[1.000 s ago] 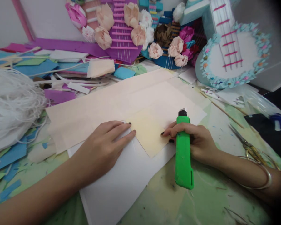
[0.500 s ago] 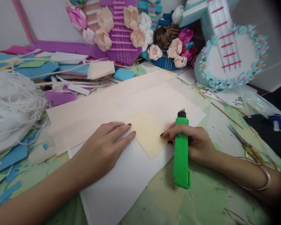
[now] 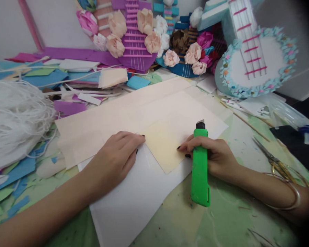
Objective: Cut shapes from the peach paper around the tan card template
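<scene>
My right hand (image 3: 218, 156) grips a green box cutter (image 3: 200, 168), held upright with its black tip and a short bit of blade pointing away from me. Its fingertips also touch the right edge of a small pale yellow paper piece (image 3: 164, 147). That piece lies on a white sheet (image 3: 134, 206) and a larger cream paper (image 3: 113, 120). My left hand (image 3: 115, 157) rests on the papers with its fingers stretched toward the yellow piece's left corner. The thumb is drawn in beneath the index finger, and the other fingertips are hidden.
White cord (image 3: 18, 113) is heaped at the left, near coloured paper scraps (image 3: 18, 171). Gold-handled scissors (image 3: 274, 161) lie at the right beside a thin stick (image 3: 247, 121). Behind stand flower-trimmed paper guitars, including a purple one (image 3: 137, 63) and a light blue one (image 3: 257, 65).
My left thumb has pulled back from the yellow paper's edge, and the fingers have drawn closer together. My right hand keeps the cutter in the same position. The view has shifted slightly.
</scene>
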{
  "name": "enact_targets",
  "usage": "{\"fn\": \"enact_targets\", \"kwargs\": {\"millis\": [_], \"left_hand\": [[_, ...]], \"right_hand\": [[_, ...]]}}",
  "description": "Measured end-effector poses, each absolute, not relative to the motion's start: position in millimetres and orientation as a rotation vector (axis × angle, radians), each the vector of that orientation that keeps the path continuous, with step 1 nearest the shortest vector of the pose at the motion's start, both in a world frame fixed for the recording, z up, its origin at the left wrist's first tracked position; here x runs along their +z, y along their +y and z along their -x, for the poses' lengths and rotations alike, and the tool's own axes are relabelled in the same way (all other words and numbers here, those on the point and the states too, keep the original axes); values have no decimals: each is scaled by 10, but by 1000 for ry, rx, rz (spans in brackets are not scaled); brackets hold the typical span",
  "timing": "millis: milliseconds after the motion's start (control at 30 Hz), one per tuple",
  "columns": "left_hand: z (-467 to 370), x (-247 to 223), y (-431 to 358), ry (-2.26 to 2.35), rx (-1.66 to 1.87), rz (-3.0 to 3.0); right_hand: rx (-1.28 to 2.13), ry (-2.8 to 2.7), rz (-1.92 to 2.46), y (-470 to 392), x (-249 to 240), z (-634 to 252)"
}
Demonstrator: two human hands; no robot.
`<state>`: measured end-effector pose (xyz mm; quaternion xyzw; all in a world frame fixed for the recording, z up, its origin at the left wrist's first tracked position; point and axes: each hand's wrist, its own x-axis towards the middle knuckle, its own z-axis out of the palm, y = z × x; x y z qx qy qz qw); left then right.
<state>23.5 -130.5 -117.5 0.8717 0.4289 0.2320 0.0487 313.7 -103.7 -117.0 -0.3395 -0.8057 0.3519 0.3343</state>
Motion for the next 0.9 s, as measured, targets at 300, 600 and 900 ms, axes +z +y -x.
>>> {"fn": "enact_targets", "kwargs": {"millis": [300,600,900], "left_hand": [[-285,-1122,-1293,1155,493,-2940],[-585,-980,-1212,1023,315,-2984],[-784,-879,-1083,1024,222,-2850]], "right_hand": [[859,-2121,872,-1030,-1186,-3135],[928,-2133,916,-1010,-1161,-3134],[1259,-1677,905,-925,-887,-3153]]}}
